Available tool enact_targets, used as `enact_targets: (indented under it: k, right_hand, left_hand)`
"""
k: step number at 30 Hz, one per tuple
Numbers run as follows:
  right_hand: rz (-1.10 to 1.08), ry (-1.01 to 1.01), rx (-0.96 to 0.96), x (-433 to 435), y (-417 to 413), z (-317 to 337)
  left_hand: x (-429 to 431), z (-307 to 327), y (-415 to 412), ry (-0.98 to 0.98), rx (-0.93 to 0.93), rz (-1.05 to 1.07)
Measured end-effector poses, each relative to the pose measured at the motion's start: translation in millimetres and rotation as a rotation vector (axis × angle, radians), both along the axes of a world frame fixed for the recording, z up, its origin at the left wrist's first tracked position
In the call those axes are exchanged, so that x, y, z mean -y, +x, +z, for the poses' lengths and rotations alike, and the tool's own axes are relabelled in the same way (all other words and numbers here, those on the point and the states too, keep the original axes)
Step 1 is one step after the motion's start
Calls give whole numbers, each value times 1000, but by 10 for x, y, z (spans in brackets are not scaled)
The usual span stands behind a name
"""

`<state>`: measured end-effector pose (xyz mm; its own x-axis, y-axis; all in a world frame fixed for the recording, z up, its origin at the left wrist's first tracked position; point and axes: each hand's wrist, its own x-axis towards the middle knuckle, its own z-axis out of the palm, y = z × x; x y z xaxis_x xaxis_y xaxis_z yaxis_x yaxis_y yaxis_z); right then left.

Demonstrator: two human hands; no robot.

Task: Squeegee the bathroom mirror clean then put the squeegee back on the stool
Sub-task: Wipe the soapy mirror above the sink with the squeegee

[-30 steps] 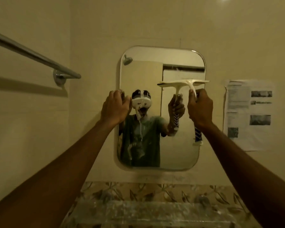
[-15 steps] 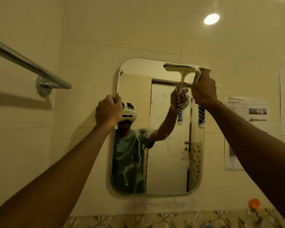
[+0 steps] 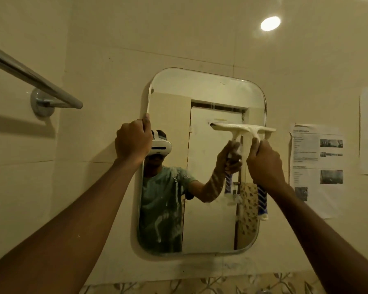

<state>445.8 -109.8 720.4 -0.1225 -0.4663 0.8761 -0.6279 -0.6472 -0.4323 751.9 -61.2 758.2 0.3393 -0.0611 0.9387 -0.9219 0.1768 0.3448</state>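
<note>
A rounded rectangular mirror (image 3: 202, 92) hangs on the beige tiled wall, with white soapy streaks on its lower left part. My right hand (image 3: 263, 164) grips the blue-and-white handle of a white squeegee (image 3: 249, 129), whose blade lies flat against the glass at mid-height on the mirror's right side. My left hand (image 3: 133, 141) grips the mirror's left edge with curled fingers. The mirror reflects a person in a headset and green shirt. The stool is out of view.
A chrome towel bar (image 3: 36, 81) juts from the left wall toward the mirror. Printed paper sheets (image 3: 318, 158) are stuck on the wall to the right. A round ceiling light (image 3: 270, 23) glows above. Leaf-patterned tiles (image 3: 200, 285) run along the bottom.
The squeegee went up to the mirror's top right corner, then came down the right side to mid-height. My left hand stayed on the mirror's left edge.
</note>
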Motion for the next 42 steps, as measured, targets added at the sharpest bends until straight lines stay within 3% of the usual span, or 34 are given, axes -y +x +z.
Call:
enact_targets:
  k: [6,9,19,28,32,37,42]
  right_hand:
    - [-16,-40,55,-195,-66,1022]
    - [-62,28,-16,-233,-46,1377]
    - [-96,214,-141,-272,-117,547]
    - [-99,197,-33,-381,-104,1581]
    - [-126,219,-140,-378,-55,1169]
    - [-98,278,-127,-403,-55,396]
    - [-129,225,-69,-434,-105,946]
  left_hand:
    - [-8,-7,4,16,-29,-3]
    - [-27,13,-5,32,-68,-19]
    - [-30,-4,-7,16,-18,-16]
    - [27,-33,14,-39,-10,11]
    - [47,-46,10,-62,-27,8]
    - [16,-43,-2,-49,-27,-9]
    - [-4,-38,-8,-44,-55,-5]
